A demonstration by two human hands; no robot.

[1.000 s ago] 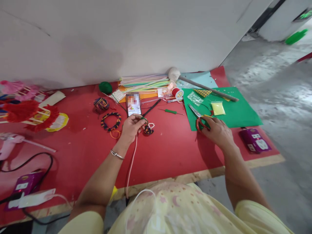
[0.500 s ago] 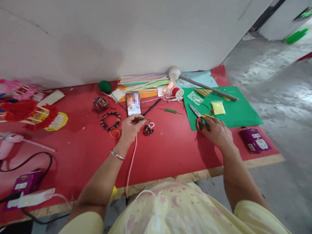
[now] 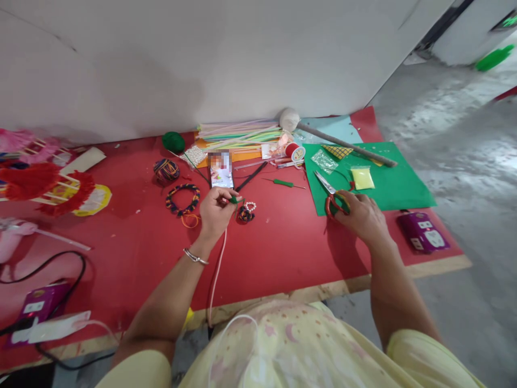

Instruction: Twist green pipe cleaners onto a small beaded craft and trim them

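My left hand (image 3: 217,209) pinches a piece of green yarn (image 3: 234,199) between thumb and fingertips, just in front of the phone (image 3: 221,169). Beside those fingertips lies a small dark multicoloured yarn piece (image 3: 245,214) with a ring of white beads (image 3: 250,206). My right hand (image 3: 362,214) has its fingers curled at the red-handled scissors (image 3: 331,195), whose blades point away to the left over the green sheet (image 3: 399,183). The grip on the handles is partly hidden. A braided yarn loop (image 3: 182,199) rests left of my left hand.
A green-handled crochet hook (image 3: 283,183) lies between the hands. Further back are pipe cleaners (image 3: 238,132), a red thread spool (image 3: 297,153), a yellow packet (image 3: 362,178) and a long grey stick (image 3: 347,144). Yarn balls (image 3: 166,170), a glue gun (image 3: 18,234) and cables occupy the left.
The green yarn at my left fingertips now looks bunched rather than stretched out to the right. My right hand and the scissors have barely moved.
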